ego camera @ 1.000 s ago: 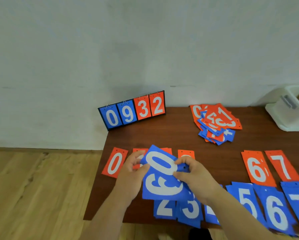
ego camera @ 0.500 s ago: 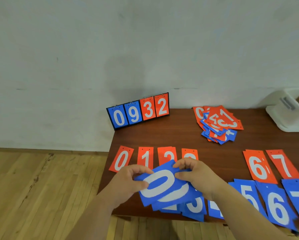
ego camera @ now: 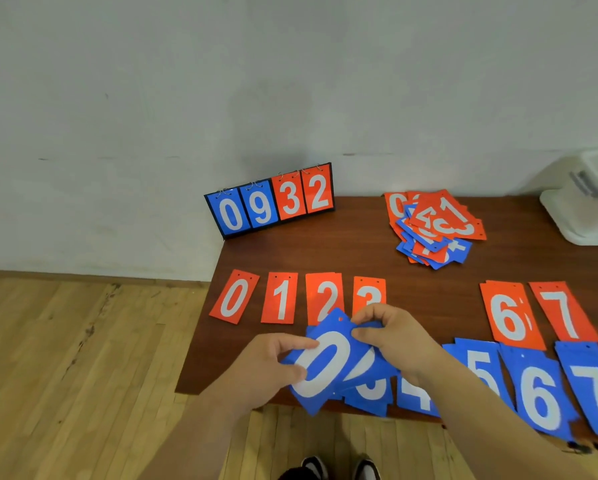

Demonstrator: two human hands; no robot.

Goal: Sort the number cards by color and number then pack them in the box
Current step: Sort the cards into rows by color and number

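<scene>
We are mid-sort at lower centre: left hand (ego camera: 268,367) and right hand (ego camera: 393,336) both pinch the blue zero card (ego camera: 325,365); next it needs laying left of the blue row.

The scoreboard (ego camera: 270,202) stands at the back left corner of your table (ego camera: 360,258), against the wall. To its right lies the loose card pile (ego camera: 432,230), and farther right, the box (ego camera: 588,209). Nearer you, the far row (ego camera: 279,298) runs 0, 1, 2, 3, a gap, then 6, 7. The near row (ego camera: 540,400) lies before it along the front edge. Your left hand (ego camera: 266,365) and right hand (ego camera: 398,337) hold a 0 card (ego camera: 322,368) over that row's left end.
</scene>
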